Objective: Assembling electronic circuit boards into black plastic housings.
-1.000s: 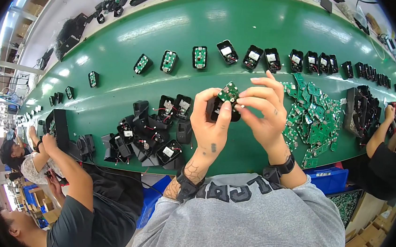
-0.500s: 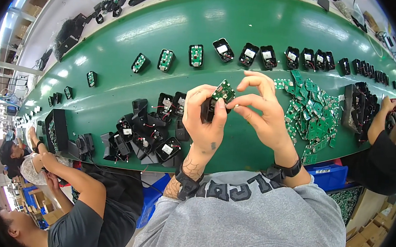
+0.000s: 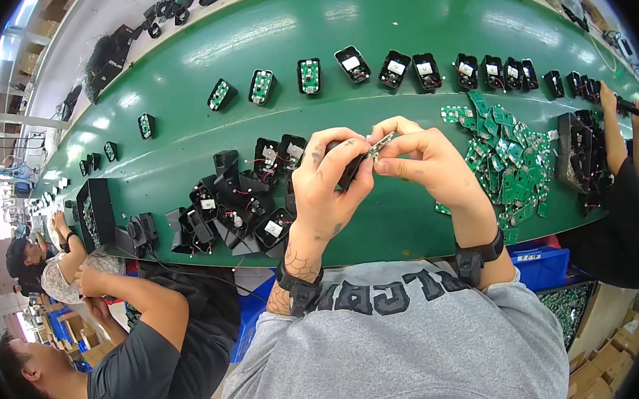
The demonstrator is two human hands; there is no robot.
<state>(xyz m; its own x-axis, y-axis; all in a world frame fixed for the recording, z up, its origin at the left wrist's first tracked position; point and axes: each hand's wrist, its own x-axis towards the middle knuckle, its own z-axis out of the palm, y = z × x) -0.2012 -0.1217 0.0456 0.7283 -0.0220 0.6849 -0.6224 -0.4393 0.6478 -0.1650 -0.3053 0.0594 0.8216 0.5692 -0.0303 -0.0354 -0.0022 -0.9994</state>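
Over the green table, my left hand (image 3: 325, 181) is closed round a small black plastic housing (image 3: 350, 173), mostly hidden by the fingers. My right hand (image 3: 433, 164) pinches a small green circuit board (image 3: 380, 145) between thumb and fingers, tilted nearly edge-on. The board is right by the housing's open side, and the left fingertips come close to it. Whether a wire joins the two is too small to tell. A heap of loose green circuit boards (image 3: 506, 166) lies to the right of my hands. Left of them is a pile of black housings (image 3: 239, 204) with red wires.
A row of open black housings (image 3: 395, 68) runs along the table's far side; some at the left hold green boards (image 3: 309, 75). A black box (image 3: 92, 210) stands at far left. Co-workers sit on both sides. A blue bin (image 3: 542, 266) is below the right table edge.
The circuit board has turned from face-up to nearly edge-on, and my right fingers have closed on it. My left hand has rolled over the housing. The right-hand co-worker's arms have reached further across.
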